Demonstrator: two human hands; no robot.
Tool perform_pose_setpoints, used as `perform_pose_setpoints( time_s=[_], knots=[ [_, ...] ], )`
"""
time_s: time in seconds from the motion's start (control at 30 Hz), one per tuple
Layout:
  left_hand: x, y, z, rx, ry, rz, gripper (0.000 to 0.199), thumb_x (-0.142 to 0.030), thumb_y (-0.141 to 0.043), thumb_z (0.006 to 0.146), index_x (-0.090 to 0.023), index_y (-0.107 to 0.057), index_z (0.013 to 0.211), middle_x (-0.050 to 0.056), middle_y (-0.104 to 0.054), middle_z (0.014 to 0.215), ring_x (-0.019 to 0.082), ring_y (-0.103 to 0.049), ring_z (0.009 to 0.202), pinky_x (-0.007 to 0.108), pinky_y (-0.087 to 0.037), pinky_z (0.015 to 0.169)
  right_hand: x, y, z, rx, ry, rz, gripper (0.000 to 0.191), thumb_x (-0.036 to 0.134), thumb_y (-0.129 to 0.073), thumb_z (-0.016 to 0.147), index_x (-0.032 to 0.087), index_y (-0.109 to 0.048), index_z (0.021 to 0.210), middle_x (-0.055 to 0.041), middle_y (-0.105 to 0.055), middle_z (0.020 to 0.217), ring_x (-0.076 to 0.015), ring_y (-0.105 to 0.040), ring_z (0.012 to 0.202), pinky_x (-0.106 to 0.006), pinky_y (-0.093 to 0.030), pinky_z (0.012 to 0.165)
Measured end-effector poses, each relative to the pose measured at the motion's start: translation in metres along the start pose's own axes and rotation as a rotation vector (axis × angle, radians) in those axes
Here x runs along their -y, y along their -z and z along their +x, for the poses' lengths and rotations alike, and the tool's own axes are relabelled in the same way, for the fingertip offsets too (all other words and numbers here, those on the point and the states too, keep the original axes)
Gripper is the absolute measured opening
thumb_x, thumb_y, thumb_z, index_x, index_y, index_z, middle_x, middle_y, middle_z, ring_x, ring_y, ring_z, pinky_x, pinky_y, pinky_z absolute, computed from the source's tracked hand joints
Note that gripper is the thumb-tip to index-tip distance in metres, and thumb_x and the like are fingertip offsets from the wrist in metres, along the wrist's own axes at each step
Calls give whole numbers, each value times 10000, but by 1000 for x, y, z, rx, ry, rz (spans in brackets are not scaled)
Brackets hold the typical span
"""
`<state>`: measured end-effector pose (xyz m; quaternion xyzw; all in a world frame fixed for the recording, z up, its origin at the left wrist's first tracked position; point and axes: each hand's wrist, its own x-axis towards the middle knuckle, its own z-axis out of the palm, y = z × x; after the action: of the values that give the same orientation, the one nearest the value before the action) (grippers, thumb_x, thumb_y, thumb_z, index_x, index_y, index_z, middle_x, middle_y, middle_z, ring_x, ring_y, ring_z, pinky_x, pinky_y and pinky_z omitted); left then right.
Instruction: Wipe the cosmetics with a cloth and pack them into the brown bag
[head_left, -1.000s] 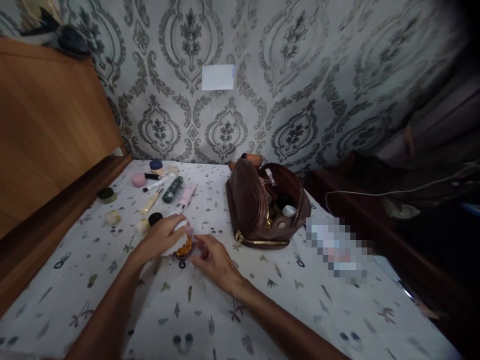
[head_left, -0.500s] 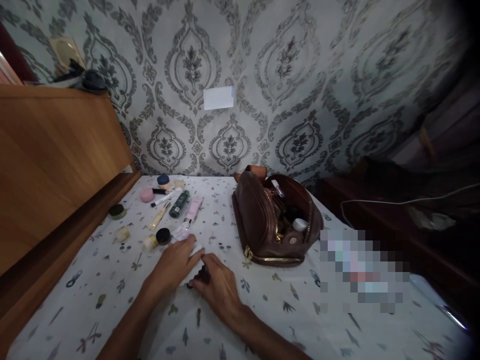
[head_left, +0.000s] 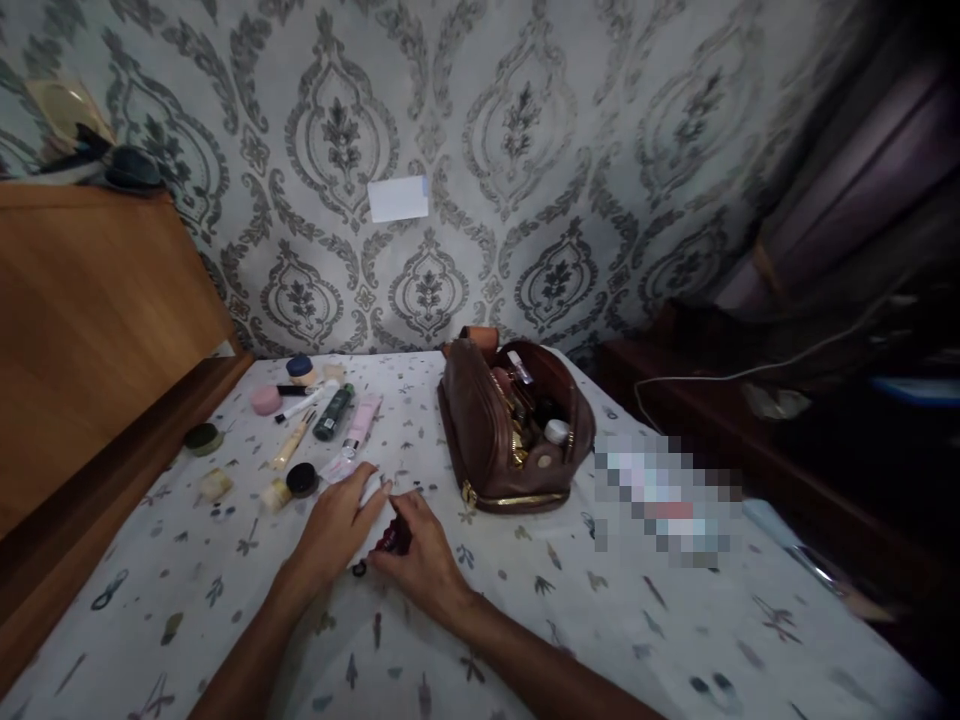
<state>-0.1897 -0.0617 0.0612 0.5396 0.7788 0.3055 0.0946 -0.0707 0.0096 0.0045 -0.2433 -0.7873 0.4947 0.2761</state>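
My left hand [head_left: 335, 527] rests low over the cloth, its fingers curled around a white item [head_left: 372, 488] that is mostly hidden. Close beside it, my right hand [head_left: 421, 556] pinches a small dark red object [head_left: 393, 536] between thumb and fingers; its kind is not clear. A pink-and-white tube [head_left: 341, 468] lies just past my left fingertips. Farther back are a pink squeeze tube [head_left: 361, 424], a dark green bottle [head_left: 334, 412] and a black-lidded jar [head_left: 302, 480]. To the right stands an open brown leather bag [head_left: 480, 430] with cosmetics inside.
Several small jars, including a pink one [head_left: 265, 400] and a blue-lidded one [head_left: 301, 370], stand at the left. A wooden panel [head_left: 97, 340] borders the table there. At the right lie a blurred-out item [head_left: 660, 495] and a pale-handled brush [head_left: 787, 540].
My view has swung to the right, so the bag and cosmetics appear farther left. More of the dark red object shows in my right hand. Both hands stay close together.
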Motion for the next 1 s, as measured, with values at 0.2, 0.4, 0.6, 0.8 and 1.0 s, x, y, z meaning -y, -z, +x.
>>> perform_pose_setpoints(
  time_s=[0.2, 0.4, 0.6, 0.8, 1.0],
  knots=[
    [12, -9, -1, -51, -72, 55, 359, -517, -394, 948, -223, -583, 1025, 81, -725, 977, 278, -690, 937, 383, -512, 824, -7, -4, 1, -25, -21, -25, 392, 117, -835, 553, 190, -615, 868, 25, -531, 844, -170, -533, 795, -294, -471, 741],
    [10, -15, -6, -216, -231, 120, 384, -475, -375, 975, -215, -644, 1065, 86, -730, 1051, 268, -668, 1026, 416, -486, 963, -7, -3, 0, -42, -55, 139, 488, 79, -787, 512, 191, -628, 960, 44, -576, 840, -124, -537, 674, -248, -476, 635],
    [4, -19, -6, -155, -391, 130, 403, -413, -373, 982, -239, -668, 1196, 70, -718, 1149, 277, -606, 1115, 480, -469, 996, -7, 1, 0, -85, 37, 265, 577, 112, -737, 511, 182, -607, 1069, -41, -700, 1039, -224, -659, 915, -342, -539, 841],
    [5, -26, -4, -7, -308, 113, 444, -437, -368, 972, -232, -619, 1276, 94, -696, 1224, 276, -624, 1156, 519, -453, 1058, -10, 0, -1, -84, 63, 105, 477, 157, -709, 572, 162, -595, 1035, -98, -691, 1072, -260, -659, 971, -382, -530, 879],
    [3, -23, -6, -24, -172, -22, 463, -496, -425, 936, -204, -579, 1260, 114, -687, 1245, 280, -645, 1155, 445, -508, 1000, -18, -4, 2, -75, 98, 104, 517, 212, -784, 533, 201, -574, 1005, -44, -663, 1027, -239, -631, 917, -372, -521, 864]
  ],
)
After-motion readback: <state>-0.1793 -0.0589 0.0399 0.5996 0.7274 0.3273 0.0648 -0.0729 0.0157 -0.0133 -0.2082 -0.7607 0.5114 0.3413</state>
